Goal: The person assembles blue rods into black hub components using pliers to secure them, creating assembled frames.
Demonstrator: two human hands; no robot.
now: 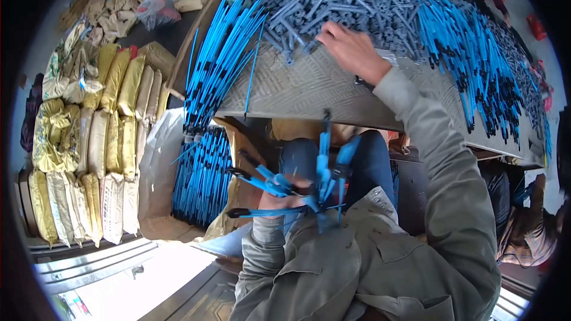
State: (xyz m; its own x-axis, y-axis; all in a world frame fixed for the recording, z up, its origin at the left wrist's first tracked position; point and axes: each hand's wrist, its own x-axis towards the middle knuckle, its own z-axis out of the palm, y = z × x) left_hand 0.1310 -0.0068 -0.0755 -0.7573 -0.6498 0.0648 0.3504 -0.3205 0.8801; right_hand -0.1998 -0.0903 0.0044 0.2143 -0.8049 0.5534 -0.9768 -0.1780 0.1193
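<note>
Lower centre, the left hand point(276, 203) grips splayed blue rods point(322, 166) — probably light, springy, best held mid-length; upper centre, the right hand point(352, 50) curls beside grey tubes point(345, 0) — cannot tell if holding.

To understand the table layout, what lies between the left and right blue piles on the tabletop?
In the head view: a heap of grey pieces, some bare tabletop and the right hand.
</note>
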